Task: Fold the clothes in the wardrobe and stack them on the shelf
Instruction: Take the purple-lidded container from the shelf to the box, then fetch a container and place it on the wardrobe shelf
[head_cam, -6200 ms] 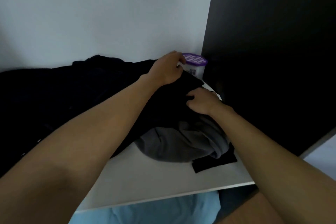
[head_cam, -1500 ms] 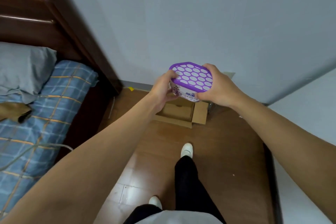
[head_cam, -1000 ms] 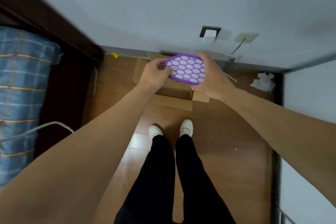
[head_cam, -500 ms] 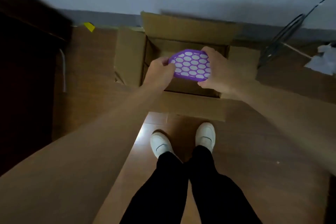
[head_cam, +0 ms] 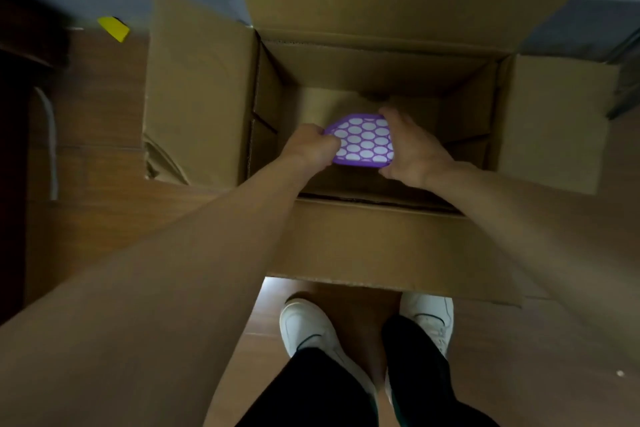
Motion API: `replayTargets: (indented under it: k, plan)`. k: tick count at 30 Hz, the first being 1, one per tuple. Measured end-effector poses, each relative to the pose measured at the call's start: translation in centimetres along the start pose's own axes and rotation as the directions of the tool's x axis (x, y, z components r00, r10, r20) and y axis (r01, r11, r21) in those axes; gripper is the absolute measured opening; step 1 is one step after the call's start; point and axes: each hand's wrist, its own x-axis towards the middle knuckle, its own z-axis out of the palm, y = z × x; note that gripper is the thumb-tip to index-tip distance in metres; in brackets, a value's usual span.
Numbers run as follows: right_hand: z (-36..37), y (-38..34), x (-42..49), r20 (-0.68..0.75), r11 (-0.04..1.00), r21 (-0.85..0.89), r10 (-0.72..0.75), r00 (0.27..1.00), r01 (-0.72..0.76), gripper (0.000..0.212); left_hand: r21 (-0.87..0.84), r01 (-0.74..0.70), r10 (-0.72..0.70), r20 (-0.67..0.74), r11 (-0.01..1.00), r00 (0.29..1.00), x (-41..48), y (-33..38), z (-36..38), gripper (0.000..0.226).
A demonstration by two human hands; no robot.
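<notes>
Left hand (head_cam: 310,149): we grip the left edge of the purple plastic container with white-holed lid (head_cam: 363,142).
Right hand (head_cam: 414,149): fingers curled round its right side.
Around both hands: open brown cardboard box (head_cam: 381,59), flaps splayed.
Doing it well: we'd keep the container level, seat it flat, then release.
Clothes: not in view.

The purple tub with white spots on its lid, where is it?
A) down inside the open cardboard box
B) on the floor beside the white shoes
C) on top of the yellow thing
A: the left hand and right hand hold the purple tub down between the walls of the open cardboard box.
</notes>
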Motion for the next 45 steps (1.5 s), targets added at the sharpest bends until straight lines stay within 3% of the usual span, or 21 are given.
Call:
replayTargets:
  k: [8,13,17,21,26,33,40,45]
  plan:
    - [-2.4,-1.1,-2.5,0.008,0.995,0.030,0.097,0.995,-0.097,0.101,0.100,-0.071,0.075,-0.036,0.992,0.997,-3.4,0.8,-1.0,0.055]
    - [-9.4,-6.4,-8.8,-0.008,0.961,0.224,0.166,0.986,-0.160,0.060,-0.080,-0.116,0.113,-0.043,0.990,0.993,-12.9,4.4,-4.1,0.040]
    - [-18.3,-12.9,-17.0,0.029,0.814,0.540,0.235,0.971,-0.213,0.037,-0.296,-0.147,0.136,-0.057,0.944,0.989,-24.4,8.7,-8.6,0.026]
    - [-28.8,-20.3,-27.4,0.069,0.733,0.648,0.216,0.974,-0.209,0.020,-0.473,-0.119,0.112,-0.044,0.873,0.993,-38.0,13.1,-15.4,0.028]
    - [-36.5,-27.8,-37.7,0.065,0.783,0.604,0.134,0.989,-0.146,0.015,-0.562,-0.193,0.164,-0.102,0.805,0.981,-50.5,15.8,-23.3,0.023]
    - [-37.6,-33.0,-46.7,0.080,0.887,0.460,-0.007,0.997,-0.031,0.012,-0.596,-0.246,0.159,-0.195,0.764,0.968,-62.6,12.1,-29.1,0.026]
    - [-37.2,-31.3,-49.8,0.284,0.997,0.071,-0.045,0.958,0.026,0.014,-0.713,-0.215,-0.057,-0.338,0.668,0.939,-71.8,5.8,-29.5,0.021]
    - [-37.6,-30.3,-47.8,0.421,0.993,-0.104,-0.012,0.907,0.062,0.017,-0.801,-0.196,-0.300,-0.421,0.565,0.856,-77.0,2.0,-25.6,0.019]
